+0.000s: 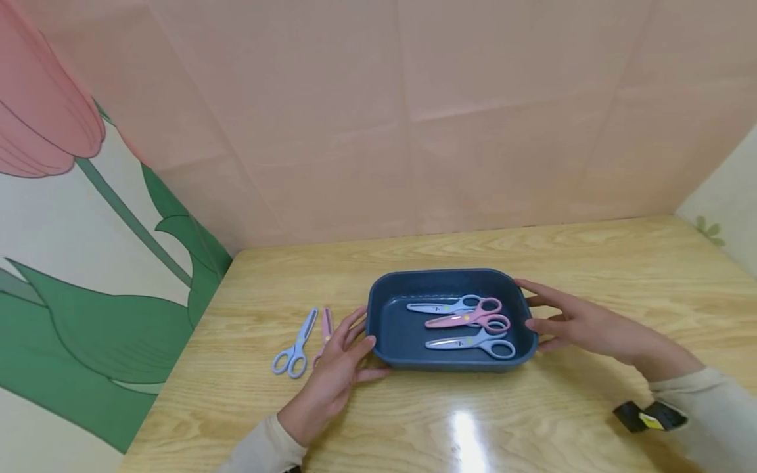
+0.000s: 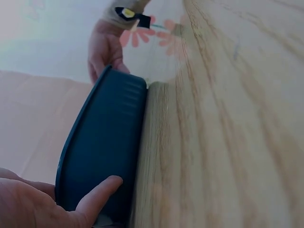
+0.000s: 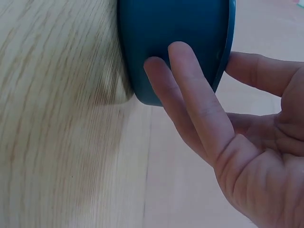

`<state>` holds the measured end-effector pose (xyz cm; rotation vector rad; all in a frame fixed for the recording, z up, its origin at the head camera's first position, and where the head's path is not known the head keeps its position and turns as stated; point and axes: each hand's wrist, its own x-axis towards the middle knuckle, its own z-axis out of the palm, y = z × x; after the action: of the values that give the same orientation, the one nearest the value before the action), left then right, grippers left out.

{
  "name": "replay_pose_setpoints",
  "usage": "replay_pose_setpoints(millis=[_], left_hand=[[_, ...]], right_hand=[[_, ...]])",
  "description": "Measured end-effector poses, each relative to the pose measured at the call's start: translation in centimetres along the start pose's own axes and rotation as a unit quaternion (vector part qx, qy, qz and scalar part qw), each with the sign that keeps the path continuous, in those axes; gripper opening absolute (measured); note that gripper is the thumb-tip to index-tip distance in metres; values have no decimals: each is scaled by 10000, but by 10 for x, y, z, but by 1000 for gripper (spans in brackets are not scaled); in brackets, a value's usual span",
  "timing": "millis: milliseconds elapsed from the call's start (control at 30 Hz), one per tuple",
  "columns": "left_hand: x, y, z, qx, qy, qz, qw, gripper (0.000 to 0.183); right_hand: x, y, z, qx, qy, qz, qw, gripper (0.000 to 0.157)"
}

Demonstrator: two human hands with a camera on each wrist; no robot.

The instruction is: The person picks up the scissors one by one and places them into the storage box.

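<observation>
Holding the dark blue tray [image 1: 397,328] by its two short ends, you have it at the wooden table [image 1: 591,263], with pink scissors [image 1: 458,320] and blue scissors [image 1: 476,340] overlapping inside. Your left hand [image 1: 334,371] grasps one end, thumb at the rim; your right hand [image 1: 579,322] grasps the other, two fingers along the outer wall. You seem to be steadying or positioning the tray; any next move calls for a level, even hold. Outside, left, lie loose blue scissors [image 1: 300,340] and loose pink scissors [image 1: 327,324], the latter partly hidden by your hand.
</observation>
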<state>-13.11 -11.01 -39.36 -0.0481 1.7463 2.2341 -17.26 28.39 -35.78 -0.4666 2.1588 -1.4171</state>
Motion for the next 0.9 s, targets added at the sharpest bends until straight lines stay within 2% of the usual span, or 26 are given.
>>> replay_pose_setpoints(millis=[200,400,567,700,800,900], left_hand=[[-1,1,0,-1,144,-91,9999,60],[-3,7,0,-15,223,65,9997,62],[-4,21,-4,176,467,187,9986,61],[-7,38,-10,253,607,97,9978,59],[-10,50,-16,505,715,282,9958,55],[-17,58,-26,1155,676,633,9890,46]], right_hand=[[0,1,0,-40,73,50,10000,80],[0,1,0,-132,144,152,9997,82],[-1,1,-1,-183,170,166,9995,82],[0,1,-1,-230,206,210,9993,82],[0,0,0,-212,214,200,9993,82],[1,-2,2,-212,218,220,9993,83]])
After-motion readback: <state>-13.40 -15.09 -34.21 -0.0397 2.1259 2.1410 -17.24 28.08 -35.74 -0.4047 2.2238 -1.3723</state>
